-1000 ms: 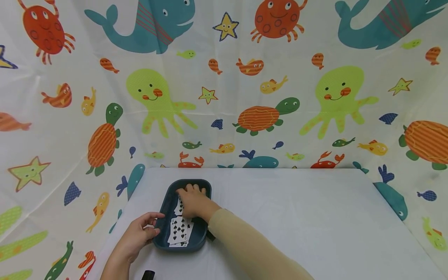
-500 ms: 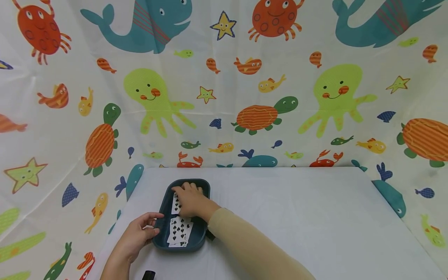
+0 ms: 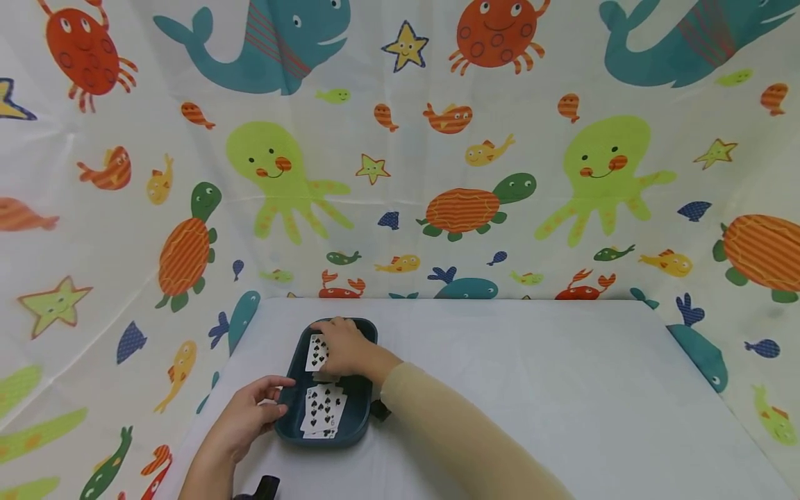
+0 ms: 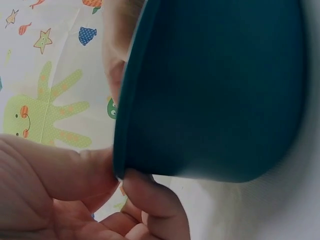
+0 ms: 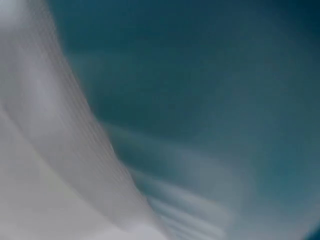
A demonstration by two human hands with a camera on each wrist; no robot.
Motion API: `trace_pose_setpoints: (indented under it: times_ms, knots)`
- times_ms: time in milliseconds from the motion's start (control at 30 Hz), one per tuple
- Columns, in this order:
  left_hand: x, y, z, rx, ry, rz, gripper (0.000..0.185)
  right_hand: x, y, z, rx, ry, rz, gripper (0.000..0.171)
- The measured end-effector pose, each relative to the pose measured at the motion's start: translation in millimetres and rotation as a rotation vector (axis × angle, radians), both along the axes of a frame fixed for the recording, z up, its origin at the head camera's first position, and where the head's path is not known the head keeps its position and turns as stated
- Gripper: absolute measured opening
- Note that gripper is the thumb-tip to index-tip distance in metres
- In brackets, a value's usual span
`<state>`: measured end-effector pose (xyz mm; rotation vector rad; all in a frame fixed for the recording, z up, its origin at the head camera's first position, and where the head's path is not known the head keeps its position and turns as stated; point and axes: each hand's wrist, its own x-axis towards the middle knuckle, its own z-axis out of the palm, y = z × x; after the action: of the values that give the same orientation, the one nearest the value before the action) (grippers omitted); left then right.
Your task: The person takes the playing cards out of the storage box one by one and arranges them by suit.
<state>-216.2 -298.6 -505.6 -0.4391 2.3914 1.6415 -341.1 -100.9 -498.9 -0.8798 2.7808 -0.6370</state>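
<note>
Dark teal plastic tray point(image 3: 362, 417) sits at the bench's point(image 3: 531, 389) near-left corner; the left hand point(image 3: 246, 417) pinches its near rim, steadying it, while the right hand point(image 3: 344, 351) grips playing cards point(image 3: 317, 353) at the far end.

A dark teal tray point(image 3: 358, 417) — oblong, with rounded corners and a raised rim — sits flat near the left front of the white worktop point(image 3: 531, 389). Inside it, toward the near end, lies a small loose stack of playing cards point(image 3: 321, 411), face up, with black spades showing. At the far end one more spade card point(image 3: 316, 354) is tilted up off the tray floor — face up too.
</note>
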Motion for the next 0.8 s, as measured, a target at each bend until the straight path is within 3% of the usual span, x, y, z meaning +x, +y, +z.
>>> trace_pose_setpoints:
  times_ms: [367, 800]
  knots:
    - [-1.5, 3, 1.8, 0.013, 0.001, 0.005, 0.051, -3.3, 36, 15.3, -0.097, -0.011, 0.042, 0.084]
    - [-0.3, -1, -0.4, 0.025, -0.007, -0.003, 0.051, 12.4, 86, 24.6, -0.221, -0.025, 0.048, 0.080]
